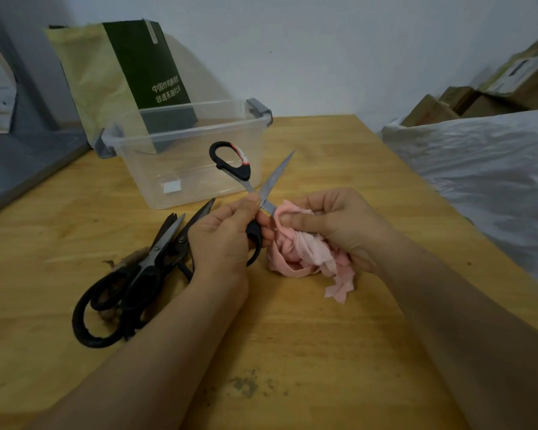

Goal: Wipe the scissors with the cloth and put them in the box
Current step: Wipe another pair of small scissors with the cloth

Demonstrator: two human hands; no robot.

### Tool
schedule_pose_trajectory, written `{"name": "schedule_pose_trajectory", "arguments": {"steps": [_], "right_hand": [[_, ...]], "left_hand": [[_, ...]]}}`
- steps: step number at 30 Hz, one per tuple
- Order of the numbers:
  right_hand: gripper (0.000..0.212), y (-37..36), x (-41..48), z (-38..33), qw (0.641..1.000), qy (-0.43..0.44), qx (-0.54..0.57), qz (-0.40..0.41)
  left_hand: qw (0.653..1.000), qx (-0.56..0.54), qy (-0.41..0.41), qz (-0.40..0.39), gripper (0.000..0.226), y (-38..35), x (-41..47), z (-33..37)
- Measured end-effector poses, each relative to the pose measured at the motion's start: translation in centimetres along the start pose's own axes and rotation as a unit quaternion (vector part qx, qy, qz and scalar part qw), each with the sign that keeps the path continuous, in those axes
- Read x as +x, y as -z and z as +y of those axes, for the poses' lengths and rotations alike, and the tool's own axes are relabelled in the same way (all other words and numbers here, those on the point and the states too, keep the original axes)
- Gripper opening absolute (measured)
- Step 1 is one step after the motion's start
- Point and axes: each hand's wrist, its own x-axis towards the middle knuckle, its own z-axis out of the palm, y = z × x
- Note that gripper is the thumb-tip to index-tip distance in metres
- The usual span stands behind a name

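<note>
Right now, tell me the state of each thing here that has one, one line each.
Held scissors, blades spread open, gripped by the left hand.
Pink cloth, bunched up, held by the right hand against one blade.
Plastic box, lid off, no scissors inside.
Other scissors, heaped on the table.

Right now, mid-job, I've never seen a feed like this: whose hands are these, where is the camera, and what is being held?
There is no machine here. One camera worn on a person's head looks down at their bare hands. The left hand grips a handle of the open scissors. The right hand pinches the pink cloth round one blade. On the wooden table a pile of black-handled scissors lies at left, with a clear plastic box behind.
</note>
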Motion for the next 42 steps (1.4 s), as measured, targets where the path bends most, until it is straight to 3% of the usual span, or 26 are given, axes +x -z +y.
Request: {"name": "schedule_pose_trajectory", "arguments": {"steps": [8, 14, 19, 23, 31, 35, 38, 42], "right_hand": [[0.029, 0.3, -0.3, -0.2, 0.998, -0.002, 0.023, -0.058], [0.014, -0.8, 0.0, 0.0, 0.998, 0.03, -0.043, 0.025], [0.025, -0.3, -0.3, -0.4, 0.986, 0.05, -0.158, 0.023], [0.052, 0.4, -0.8, -1.0, 0.972, 0.078, -0.217, 0.046], [0.037, 2.5, -1.2, -1.3, 0.972, 0.041, -0.229, -0.004], [0.039, 4.7, -1.2, -1.5, 0.953, 0.039, -0.291, 0.073], [0.02, 5.0, -0.8, -1.8, 0.973, 0.079, -0.183, 0.119], [0.013, 4.4, -0.8, -2.4, 0.98, 0.135, -0.076, 0.126]], "left_hand": [[1.0, -0.023, 0.009, 0.017, 0.024, 0.1, 0.2, 0.3], [1.0, -0.02, 0.0, 0.022, 0.025, 0.0, 0.1, 0.4], [0.999, -0.032, 0.011, 0.032, 0.019, 0.0, 0.2, 0.5], [0.999, -0.027, 0.015, 0.033, 0.017, -0.1, 0.3, 0.4], [1.0, -0.017, 0.009, 0.021, 0.017, -0.2, -0.1, 0.5], [0.998, -0.003, -0.013, 0.054, 0.021, 0.9, 0.4, 1.0], [0.998, 0.026, -0.042, 0.034, 0.022, 0.8, 0.1, 1.0], [0.997, 0.055, -0.056, 0.003, 0.022, 0.1, -0.4, 0.5]]}}
